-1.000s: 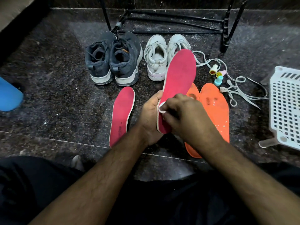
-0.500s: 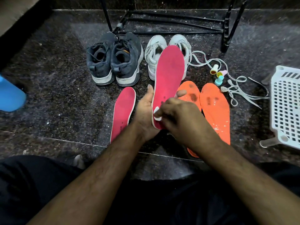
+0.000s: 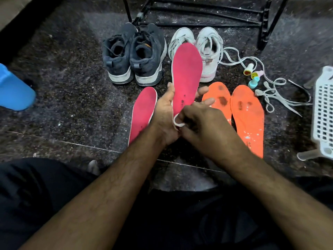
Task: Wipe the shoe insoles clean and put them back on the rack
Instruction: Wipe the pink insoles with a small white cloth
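One pink insole (image 3: 186, 73), looks light and floppy: left hand (image 3: 164, 114) cradles its heel end, right hand (image 3: 203, 129) pinches a white wipe (image 3: 177, 122) there.

A single head-worn wide-angle view looks forward and steeply down, close over the forearms; the dark stone floor (image 3: 63, 73) fills it, the rack's legs (image 3: 264, 24) at twelve o'clock.
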Tool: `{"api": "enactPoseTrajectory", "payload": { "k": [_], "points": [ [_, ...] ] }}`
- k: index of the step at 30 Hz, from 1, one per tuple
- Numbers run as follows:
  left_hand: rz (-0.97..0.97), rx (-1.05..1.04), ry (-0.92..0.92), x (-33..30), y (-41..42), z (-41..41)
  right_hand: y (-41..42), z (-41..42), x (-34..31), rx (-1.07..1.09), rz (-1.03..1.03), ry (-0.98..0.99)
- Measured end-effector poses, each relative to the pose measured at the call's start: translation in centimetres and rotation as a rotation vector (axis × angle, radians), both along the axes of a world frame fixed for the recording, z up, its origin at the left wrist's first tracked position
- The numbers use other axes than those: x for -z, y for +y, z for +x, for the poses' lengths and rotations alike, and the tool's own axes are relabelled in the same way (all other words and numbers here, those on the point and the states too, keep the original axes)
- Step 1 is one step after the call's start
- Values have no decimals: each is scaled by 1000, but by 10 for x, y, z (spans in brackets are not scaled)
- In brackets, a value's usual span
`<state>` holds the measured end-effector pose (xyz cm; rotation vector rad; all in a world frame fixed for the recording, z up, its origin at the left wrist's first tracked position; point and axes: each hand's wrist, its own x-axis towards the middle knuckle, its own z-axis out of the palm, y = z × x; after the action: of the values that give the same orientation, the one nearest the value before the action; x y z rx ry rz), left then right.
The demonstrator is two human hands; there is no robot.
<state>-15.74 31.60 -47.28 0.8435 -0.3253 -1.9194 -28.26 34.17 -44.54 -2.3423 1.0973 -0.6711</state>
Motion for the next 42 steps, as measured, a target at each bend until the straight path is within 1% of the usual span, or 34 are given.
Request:
{"api": "enactPoseTrajectory", "payload": {
  "k": [2, 4, 7, 9, 10, 12, 14, 16, 19, 21, 22, 24, 25, 26, 28, 30, 32, 34, 36, 37, 38, 40, 42],
  "points": [
    [-9, 30, -16, -2, 1, -9, -10, -8, 0, 24, -23, 41],
    [-7, 35, -57, 0, 5, -21, -25, -17, -1, 115, -74, 53],
    [-1, 86, -70, -2, 11, -32, -43, -25, -3, 291, -135, -15],
    [-16, 59, -50, -1, 11, -30, -44, -21, -2, 325, -117, -57],
    [-15, 34, -25, 0, 10, -26, -40, -17, 0, 293, -110, -45],
    [0, -8, -17, -1, 7, -15, -27, -9, 4, 149, -74, 3],
    [15, 28, -41, -3, 3, -8, -14, -6, 6, 24, -4, 41],
    [32, 41, -76, -7, 3, -14, -16, -11, 3, 16, -17, 65],
    [-16, 41, -85, 2, 7, -27, -39, -25, 0, 189, -136, 95],
    [-58, 70, -117, 5, 9, -31, -54, -32, -4, 304, -146, 45],
    [-63, 74, -108, 4, 10, -31, -56, -32, -5, 319, -133, 5],
    [-38, 38, -10, -1, 8, -26, -48, -23, -3, 241, -96, -42],
    [-13, 10, 28, -1, 6, -20, -37, -16, -1, 161, -79, -33],
    [7, -10, 28, -4, 5, -14, -26, -8, 1, 76, -63, -10],
    [20, -3, -91, -5, 0, -2, -7, 0, 3, -61, -19, 63],
    [43, -8, -137, -6, -2, 3, -5, -6, 3, -123, 17, 119],
    [49, -28, -101, -7, -2, -1, -14, -15, 4, -75, 13, 139],
    [48, -35, -32, -5, 0, -12, -27, -21, 5, 56, -66, 131],
    [58, -20, 23, -4, 4, -21, -36, -19, 4, 167, -143, 95],
    [65, -9, 30, -3, 5, -22, -36, -15, 3, 183, -151, 65],
    [65, -4, 37, -4, 6, -21, -33, -11, 3, 169, -132, 24],
    [66, -31, 0, -7, 4, -12, -20, -3, 4, 73, -43, -42],
    [72, -51, -82, -9, 1, -2, -6, -3, 4, -52, 59, -22]
  ]
}}
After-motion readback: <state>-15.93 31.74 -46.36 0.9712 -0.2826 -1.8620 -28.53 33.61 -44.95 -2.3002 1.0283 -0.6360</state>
